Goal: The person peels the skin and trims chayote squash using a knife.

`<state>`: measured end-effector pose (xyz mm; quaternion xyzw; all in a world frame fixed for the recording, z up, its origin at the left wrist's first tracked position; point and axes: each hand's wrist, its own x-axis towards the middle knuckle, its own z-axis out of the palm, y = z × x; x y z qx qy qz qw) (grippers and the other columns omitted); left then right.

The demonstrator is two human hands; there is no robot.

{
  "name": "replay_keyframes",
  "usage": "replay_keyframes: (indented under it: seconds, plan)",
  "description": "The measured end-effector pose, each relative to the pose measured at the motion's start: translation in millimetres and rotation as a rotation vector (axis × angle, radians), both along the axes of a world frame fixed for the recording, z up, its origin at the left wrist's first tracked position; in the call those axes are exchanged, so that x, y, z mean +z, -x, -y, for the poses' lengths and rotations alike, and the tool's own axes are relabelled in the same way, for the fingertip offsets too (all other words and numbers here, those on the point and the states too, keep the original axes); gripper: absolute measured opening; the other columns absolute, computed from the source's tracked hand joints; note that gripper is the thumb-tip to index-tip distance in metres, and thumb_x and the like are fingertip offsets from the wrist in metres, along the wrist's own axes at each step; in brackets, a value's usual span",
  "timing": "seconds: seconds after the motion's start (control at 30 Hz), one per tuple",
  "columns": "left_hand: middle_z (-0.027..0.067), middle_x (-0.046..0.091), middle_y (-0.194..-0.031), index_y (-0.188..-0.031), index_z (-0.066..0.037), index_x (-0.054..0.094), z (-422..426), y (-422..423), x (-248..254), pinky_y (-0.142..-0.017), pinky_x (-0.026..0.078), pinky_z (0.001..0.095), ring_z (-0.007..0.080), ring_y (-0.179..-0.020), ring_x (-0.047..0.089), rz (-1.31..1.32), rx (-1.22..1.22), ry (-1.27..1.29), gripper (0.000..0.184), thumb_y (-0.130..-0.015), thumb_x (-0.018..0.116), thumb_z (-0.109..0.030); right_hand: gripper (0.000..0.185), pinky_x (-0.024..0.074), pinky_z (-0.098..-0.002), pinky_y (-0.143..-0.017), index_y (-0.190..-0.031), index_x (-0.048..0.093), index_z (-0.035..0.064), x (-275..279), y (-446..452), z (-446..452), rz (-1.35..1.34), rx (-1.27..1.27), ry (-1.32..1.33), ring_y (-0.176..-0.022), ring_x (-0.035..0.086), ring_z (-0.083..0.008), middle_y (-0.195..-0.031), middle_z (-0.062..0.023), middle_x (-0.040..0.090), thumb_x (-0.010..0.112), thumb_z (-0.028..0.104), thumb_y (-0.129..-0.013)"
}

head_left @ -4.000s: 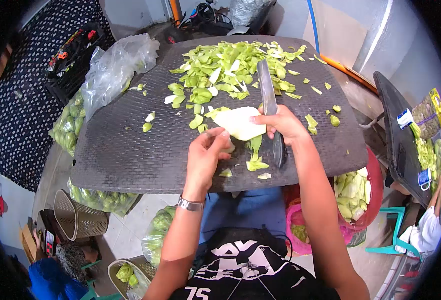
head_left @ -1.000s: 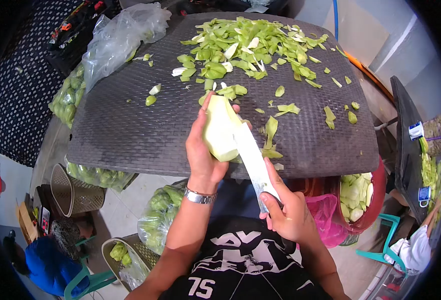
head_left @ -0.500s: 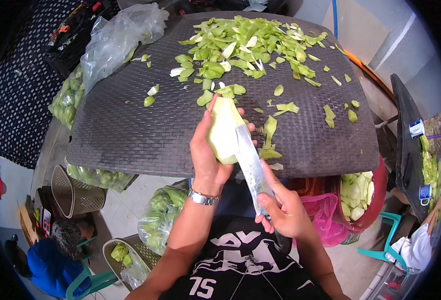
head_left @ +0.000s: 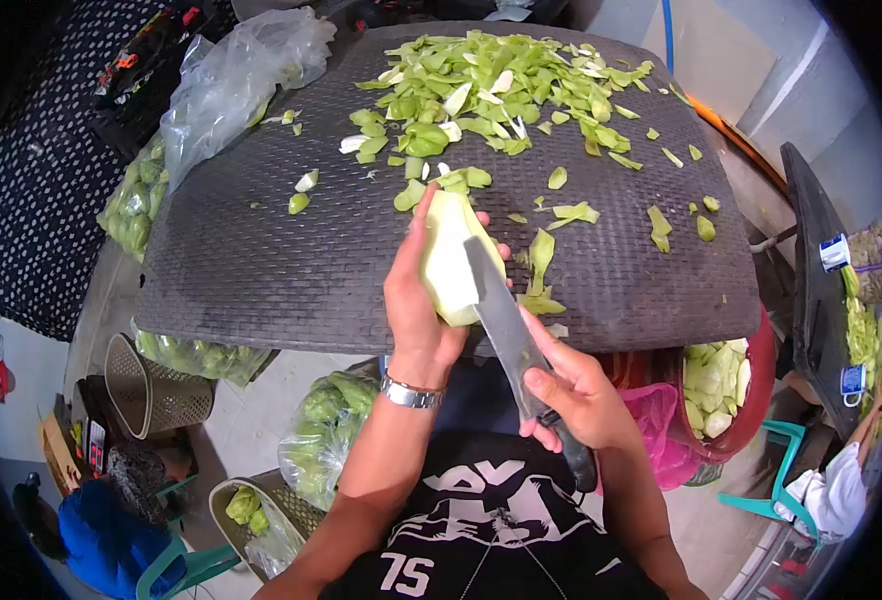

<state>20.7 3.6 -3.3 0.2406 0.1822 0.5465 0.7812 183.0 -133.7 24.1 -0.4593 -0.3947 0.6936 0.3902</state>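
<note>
My left hand wraps around a pale, peeled chayote, its narrow end pointing away from me. A wide-bladed knife with a black handle is in my right hand; the thumb presses the flat of the blade. The blade lies slantwise over the right side of the chayote, its tip near the middle. Whether the edge is cutting in, I cannot tell. Just beyond the chayote, green peelings lie on the dark woven tabletop.
A large peelings heap covers the table's far side. A clear plastic bag sits far left. Below the right edge stands a red tub of peeled pieces. Bagged chayotes and baskets are at lower left. People sit at both sides.
The knife has turned in my right hand, so the blade looks darker and its black handle shows. The chayote has shifted slightly right in my left hand.
</note>
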Motion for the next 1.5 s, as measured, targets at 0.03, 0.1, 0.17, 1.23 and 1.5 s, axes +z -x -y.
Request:
replay_keyframes:
  seconds: [0.03,0.1,0.17,1.23,1.5]
  plan:
    - [0.0165,0.064,-0.125,-0.163,-0.019,0.032,0,-1,0,-0.073,0.062,0.0476,0.0343,-0.093,0.072,0.007,-0.002,0.001,0.059,-0.110,0.041,-0.043,0.064,0.0481,-0.0253,-0.048,-0.168,0.025,0.0173,0,0,1,-0.008,-0.015,0.004,-0.056,0.057,-0.0097,-0.079,-0.0070,0.062,0.051,0.012,-0.110]
    - [0.0161,0.065,-0.124,-0.160,-0.017,0.038,-1,-1,-1,-0.077,0.062,0.0483,0.0346,-0.097,0.072,0.014,-0.013,0.003,0.056,-0.110,0.042,-0.043,0.064,0.0486,-0.0262,-0.049,-0.167,0.027,0.0157,0,1,1,-0.020,-0.048,0.010,-0.055,0.056,-0.0092,-0.078,-0.0076,0.062,0.052,0.011,-0.109]
    - [0.0166,0.064,-0.126,-0.155,-0.016,0.045,-6,-1,-2,-0.085,0.059,0.0506,0.0357,-0.102,0.069,0.082,0.019,0.089,0.053,-0.109,0.043,-0.044,0.063,0.0518,-0.0293,-0.054,-0.165,0.033,0.0152,9,5,5,0.284,-0.133,-0.079,-0.058,0.059,-0.0135,-0.084,-0.0110,0.063,0.055,0.009,-0.107]
    - [0.0102,0.059,-0.132,-0.131,-0.013,0.053,21,-12,6,-0.087,0.055,0.0586,0.0399,-0.111,0.063,0.157,0.188,0.135,0.051,-0.108,0.043,-0.057,0.059,0.0581,-0.0453,-0.072,-0.152,0.055,0.0346,-7,33,21,1.120,-0.184,-0.541,-0.083,0.068,-0.0366,-0.115,-0.0182,0.051,0.069,0.018,-0.098]
    - [0.0087,0.052,-0.147,-0.134,-0.014,0.054,26,-19,-3,-0.087,0.056,0.0584,0.0386,-0.114,0.062,0.257,0.213,-0.010,0.057,-0.108,0.037,-0.062,0.062,0.0587,-0.0479,-0.074,-0.154,0.052,0.0356,-6,42,14,1.100,-0.213,-0.554,-0.086,0.068,-0.0385,-0.118,-0.0186,0.049,0.069,0.018,-0.098]
